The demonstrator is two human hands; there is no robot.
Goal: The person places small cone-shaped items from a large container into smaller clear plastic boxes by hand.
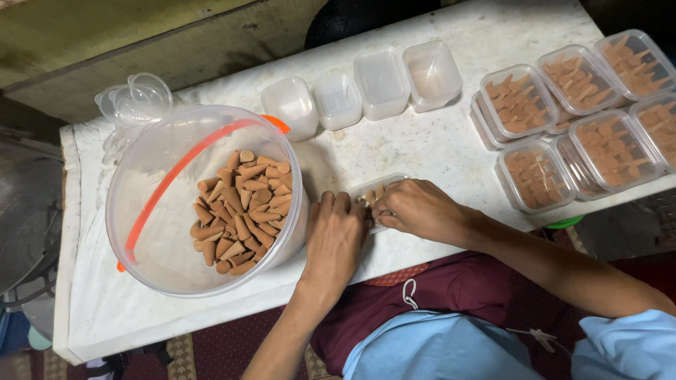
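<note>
Left grip: left hand (pixel 333 236) lies flat at frame centre, fingers pressed together against the near edge of the small tray (pixel 377 191); it pinches nothing.
Right grip: right hand (pixel 417 207) curls over the tray, fingertips closed on cones inside it; which cone, I cannot tell.
Tray: on the table (pixel 436 141), between both hands, mostly hidden.
Tub (pixel 204 200): just left of the left hand, holding loose brown cones (pixel 243 211).
Empty boxes (pixel 362 88): row at upper centre.
Filled boxes (pixel 584 112): stacked at upper right.
Risk: the tray sits near the table's front edge; a hard push may tip it off, or snap brittle cones.
</note>
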